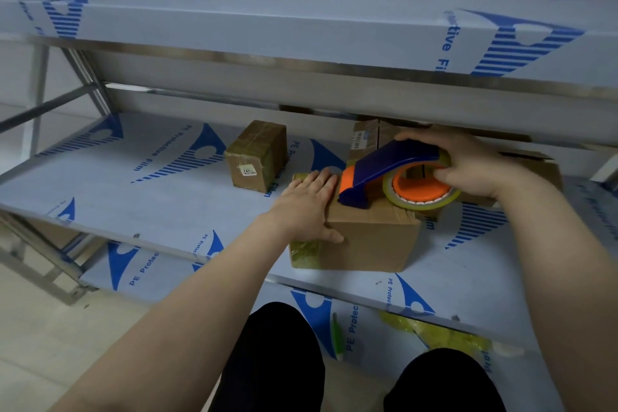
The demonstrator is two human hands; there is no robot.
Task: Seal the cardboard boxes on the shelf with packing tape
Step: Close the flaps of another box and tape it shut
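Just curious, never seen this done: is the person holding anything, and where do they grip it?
The right hand grips the tape dispenser at its roll end. The left hand rests flat on the cardboard box, holding nothing.

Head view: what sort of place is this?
Probably a storeroom or packing area: metal shelving wrapped in printed protective film, a small taped box on it, and a tape dispenser that the right hand holds on the nearest box.

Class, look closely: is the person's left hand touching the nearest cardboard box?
Touching. The head view shows the left hand pressed flat on the box, thumb over its front edge.
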